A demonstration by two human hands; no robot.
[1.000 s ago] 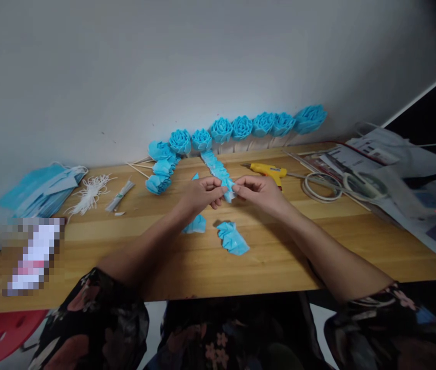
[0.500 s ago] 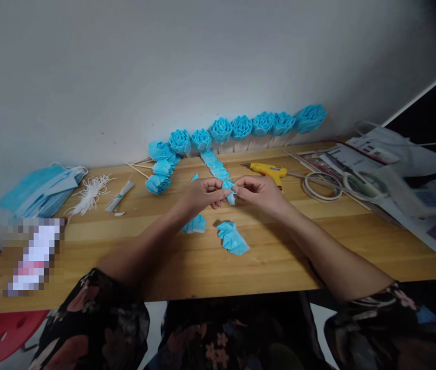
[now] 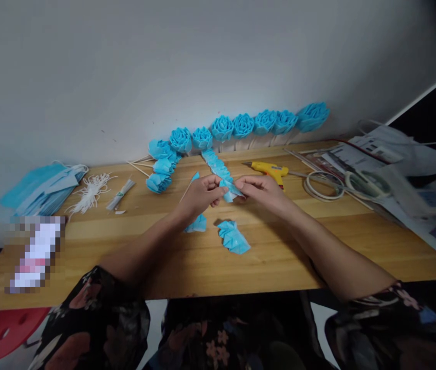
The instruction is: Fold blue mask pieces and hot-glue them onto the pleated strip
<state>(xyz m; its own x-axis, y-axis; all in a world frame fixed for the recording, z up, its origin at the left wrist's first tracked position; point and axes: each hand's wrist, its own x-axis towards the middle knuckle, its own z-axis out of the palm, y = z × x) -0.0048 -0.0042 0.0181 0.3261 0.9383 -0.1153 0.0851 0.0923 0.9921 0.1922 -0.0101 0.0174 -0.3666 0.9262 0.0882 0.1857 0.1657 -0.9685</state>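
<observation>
A small folded piece of blue mask fabric is pinched between both hands above the middle of the table. My left hand grips its left edge with thumb and fingers closed. On the right edge, my right hand is closed in a pinch. Just behind them lies a long pleated blue strip, its near end hidden by the held piece. Closer to me rests a loose pleated blue piece, and another blue piece lies partly under my left wrist.
Several blue fabric roses line the wall. Left are blue masks, white cords and a tied white bundle. Right are a yellow glue gun, tape rolls, scissors and papers.
My right hand has turned slightly and pulled its edge of the blue fabric a little to the right, so the piece now looks wider. The left hand has barely moved.
</observation>
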